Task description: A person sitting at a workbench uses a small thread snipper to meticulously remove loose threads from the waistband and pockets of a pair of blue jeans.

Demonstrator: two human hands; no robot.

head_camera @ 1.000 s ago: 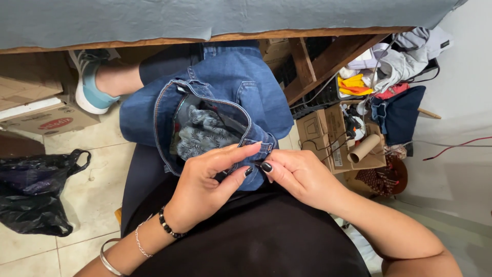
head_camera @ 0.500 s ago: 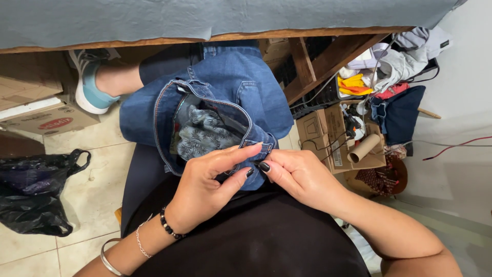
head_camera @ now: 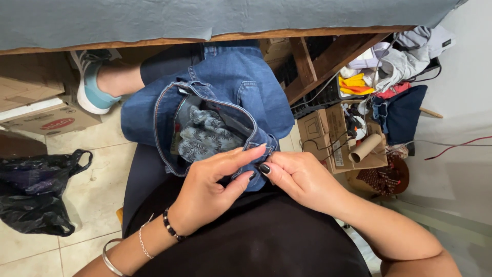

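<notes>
Starting at the far left, there's a crumpled black plastic bag (head_camera: 36, 192) on the tiled floor (head_camera: 97, 200), with a couple of cardboard boxes (head_camera: 48, 110) stacked above it. Just right of those, a foot in a light blue sneaker (head_camera: 91, 84) pokes out under the edge of a table draped in grey cloth (head_camera: 205, 18).

Middle of the shot: a pair of blue jeans (head_camera: 225, 97) lies across the person's lap, waistband open toward the camera, so you can see the patterned grey pocket lining (head_camera: 207, 133) inside. The left hand (head_camera: 212, 187), with a beaded bracelet and thin bangles on the wrist, is pinching the near edge of the waistband between thumb and fingers. The right hand (head_camera: 302, 179), dark nail polish, is pressed up right against it, fingertips gripping the same bit of denim. So both hands are together, clamped on the waistband.

Over on the right there's an open cardboard box (head_camera: 328, 133) with a cardboard tube (head_camera: 365, 147), and a heap of clothes (head_camera: 394, 66) behind it.
</notes>
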